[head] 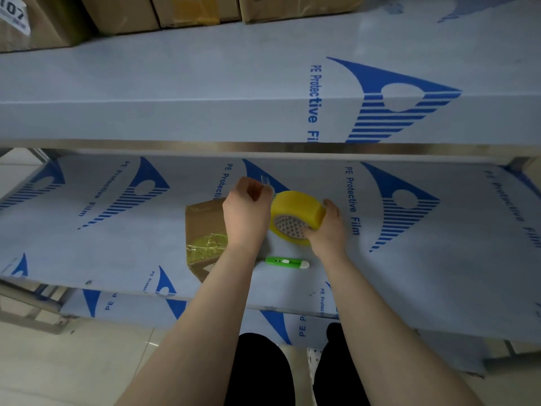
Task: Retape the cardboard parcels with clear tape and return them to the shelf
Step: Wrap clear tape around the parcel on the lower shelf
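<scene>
**Tape roll held in both hands over the lower shelf**

Shows a thick roll of yellow-tinted clear tape [295, 213] raised just above the lower metal shelf [117, 244], which is clad in pale protective film printed in blue. Shows the right hand [328, 230] gripping that roll, thumb on the outer band and fingers [307, 231] curled into the patterned core. Shows the left hand [248, 212] just beside the roll's upper left edge, its fingers [259, 190] curled and pinching a short clear tape end [265, 181] that stands up from the roll.

Places the small brown cardboard parcel [205, 227] flat on the same shelf, left of the roll and partly hidden behind the left hand and wrist. Marks its near part with a crumpled patch of yellowish tape; cannot tell whether the flaps are sealed.

Sets a green-and-white plastic utility knife [287, 262] on the shelf between the two forearms, near the parcel but apart from it. Includes, at top, the upper shelf [205, 83] with a row of plain cardboard boxes [126, 13] along its far edge.
</scene>
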